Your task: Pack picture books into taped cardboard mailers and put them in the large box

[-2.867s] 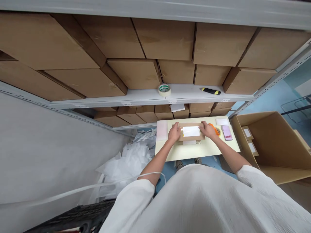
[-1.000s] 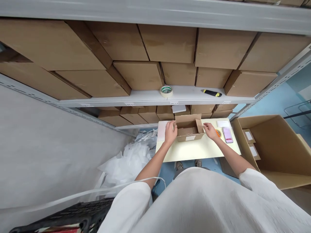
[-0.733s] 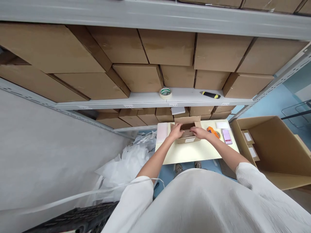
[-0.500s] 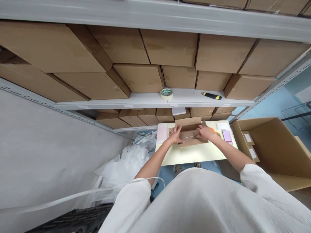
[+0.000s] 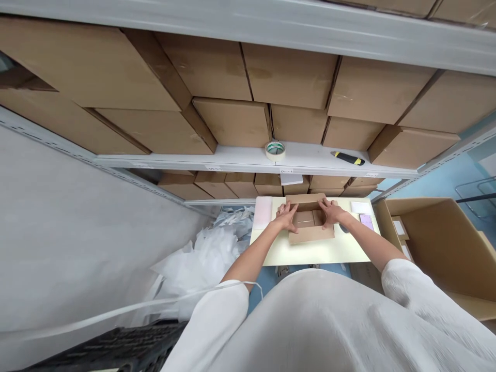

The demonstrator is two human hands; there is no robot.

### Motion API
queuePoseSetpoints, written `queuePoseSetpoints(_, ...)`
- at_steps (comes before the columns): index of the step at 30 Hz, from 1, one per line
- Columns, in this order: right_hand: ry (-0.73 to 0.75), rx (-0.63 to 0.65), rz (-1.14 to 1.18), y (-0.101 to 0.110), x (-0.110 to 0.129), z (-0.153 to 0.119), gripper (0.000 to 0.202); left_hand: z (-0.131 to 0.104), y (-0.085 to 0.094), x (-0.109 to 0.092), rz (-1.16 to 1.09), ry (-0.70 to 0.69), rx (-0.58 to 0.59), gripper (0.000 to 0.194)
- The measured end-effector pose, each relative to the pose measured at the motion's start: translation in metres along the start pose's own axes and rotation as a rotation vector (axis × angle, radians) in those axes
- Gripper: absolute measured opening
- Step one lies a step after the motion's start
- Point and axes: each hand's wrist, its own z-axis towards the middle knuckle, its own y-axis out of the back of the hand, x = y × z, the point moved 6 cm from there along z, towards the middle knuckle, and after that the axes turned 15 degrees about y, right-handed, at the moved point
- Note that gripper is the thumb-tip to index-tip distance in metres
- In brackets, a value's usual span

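Note:
A small cardboard box point(image 5: 312, 235) lies open on the pale yellow table point(image 5: 310, 255), its long flaps spread to the front and back. My left hand point(image 5: 287, 217) grips the box's left side, thumb and fingers bent over the edge. Around the right side, my right hand point(image 5: 330, 212) is closed in the same way, with fingertips at the inner wall. Inside the box, only bare brown cardboard with a seam shows. To the right on the table are a phone point(image 5: 366, 221) and a white packet point(image 5: 360, 207); a pale pink pad point(image 5: 263, 212) lies at the left.
Shelves of brown boxes point(image 5: 290, 75) rise in front, with a tape roll point(image 5: 275, 151) and a cutter point(image 5: 349, 158) on one board. A large open carton point(image 5: 445, 248) stands right of the table. White packing material point(image 5: 209, 253) is heaped at the left, near a black crate point(image 5: 127, 346).
My right hand has moved from inside the box to its right wall, and the orange item near that wrist no longer shows. The view has shifted slightly.

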Motion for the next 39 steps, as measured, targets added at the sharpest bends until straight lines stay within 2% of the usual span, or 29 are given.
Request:
queuePoseSetpoints(2,0.005,-0.014,0.006,-0.002,-0.004,0.002,0.167,-0.003,-0.004,0.005,-0.067,-0.044,-0.04,0.15)
queuePoseSetpoints(4,0.004,-0.024,0.006,-0.003,-0.006,0.003,0.166,-0.006,-0.007,0.013,-0.162,-0.098,-0.114,0.139)
queuePoseSetpoints(7,-0.003,-0.028,0.0,-0.004,-0.007,0.005,0.166,-0.006,-0.002,0.035,-0.405,-0.142,-0.287,0.095)
queuePoseSetpoints(9,-0.007,-0.032,-0.007,-0.003,-0.006,0.004,0.166,-0.002,0.005,0.058,-0.61,-0.109,-0.414,0.063)
queuePoseSetpoints(11,-0.014,-0.04,-0.012,-0.002,-0.005,0.003,0.165,0.006,0.011,0.089,-0.783,-0.001,-0.499,0.046)
queuePoseSetpoints(13,-0.026,-0.043,-0.009,-0.001,-0.003,0.0,0.164,0.016,0.014,0.122,-0.855,0.161,-0.553,0.038)
queuePoseSetpoints(16,-0.038,-0.033,-0.007,0.0,-0.001,-0.004,0.162,0.027,0.008,0.17,-0.79,0.483,-0.511,0.031)
queuePoseSetpoints(20,-0.066,-0.014,-0.023,0.001,0.0,-0.007,0.163,0.037,-0.007,0.21,-0.746,0.635,-0.466,0.031)
queuePoseSetpoints(23,-0.088,-0.002,-0.035,0.001,0.002,-0.009,0.163,0.044,-0.021,0.221,-0.638,0.713,-0.406,0.039)
queuePoseSetpoints(28,-0.106,0.013,-0.045,0.003,0.005,-0.009,0.164,0.053,-0.027,0.219,-0.539,0.753,-0.395,0.051)
queuePoseSetpoints(36,-0.116,0.016,-0.045,0.0,0.004,-0.009,0.165,0.057,-0.024,0.213,-0.493,0.752,-0.415,0.046)
queuePoseSetpoints(39,-0.119,0.012,-0.034,-0.001,0.003,-0.009,0.165,0.065,-0.025,0.218,-0.561,0.759,-0.361,0.043)
